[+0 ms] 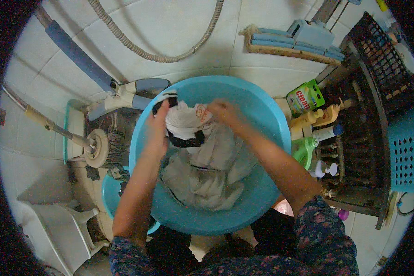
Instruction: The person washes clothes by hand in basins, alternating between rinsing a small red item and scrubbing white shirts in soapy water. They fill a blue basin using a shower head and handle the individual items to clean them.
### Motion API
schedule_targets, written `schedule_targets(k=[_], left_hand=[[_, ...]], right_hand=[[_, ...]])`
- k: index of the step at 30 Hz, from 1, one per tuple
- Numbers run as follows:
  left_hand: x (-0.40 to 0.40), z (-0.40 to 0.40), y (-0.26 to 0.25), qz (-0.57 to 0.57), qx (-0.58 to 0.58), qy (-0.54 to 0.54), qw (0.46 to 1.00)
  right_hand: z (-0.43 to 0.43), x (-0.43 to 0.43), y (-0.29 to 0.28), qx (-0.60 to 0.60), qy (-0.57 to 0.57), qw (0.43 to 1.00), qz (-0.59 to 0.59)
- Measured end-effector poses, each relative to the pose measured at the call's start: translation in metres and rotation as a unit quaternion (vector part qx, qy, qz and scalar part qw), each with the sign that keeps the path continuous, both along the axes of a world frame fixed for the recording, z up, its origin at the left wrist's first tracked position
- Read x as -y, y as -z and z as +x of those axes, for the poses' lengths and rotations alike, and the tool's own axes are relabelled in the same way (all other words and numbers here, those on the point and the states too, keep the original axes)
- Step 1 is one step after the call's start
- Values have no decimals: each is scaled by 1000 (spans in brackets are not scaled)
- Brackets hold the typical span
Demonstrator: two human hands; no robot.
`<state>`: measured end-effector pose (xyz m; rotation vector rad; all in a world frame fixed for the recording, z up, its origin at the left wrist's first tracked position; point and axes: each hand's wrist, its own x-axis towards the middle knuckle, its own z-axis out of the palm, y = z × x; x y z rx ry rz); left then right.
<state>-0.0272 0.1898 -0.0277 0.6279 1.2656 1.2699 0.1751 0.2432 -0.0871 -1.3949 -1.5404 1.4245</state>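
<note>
A white cloth garment (pixel 183 119) with black bands and a red print is bunched up over the far side of a large blue plastic basin (pixel 285 145). My left hand (pixel 159 119) grips its left edge, beside a black part. My right hand (pixel 223 109), blurred, is closed on its right edge by the red print. Below them, a pale grey wet garment (pixel 207 186) with dark trim lies in the basin and partly in water. Where the white garment ends and the pale one begins is hard to tell.
A dark rack (pixel 360 145) stands at right, with bottles and a green detergent packet (pixel 305 98) beside it. Left are a mop head (pixel 98 148), a white plastic stool (pixel 60 231) and a smaller blue basin (pixel 108 195). A shower hose (pixel 151 57) hangs against the tiles.
</note>
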Motion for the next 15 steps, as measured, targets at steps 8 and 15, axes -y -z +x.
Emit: schedule_targets(k=[8,15], left_hand=[[17,25,-106,102,112,1,988],[7,-8,-108,152,297,27,942]], right_hand=[[-6,27,-39,-16,-263,964,35],[-49,92,-44,-120,-139,976,117]])
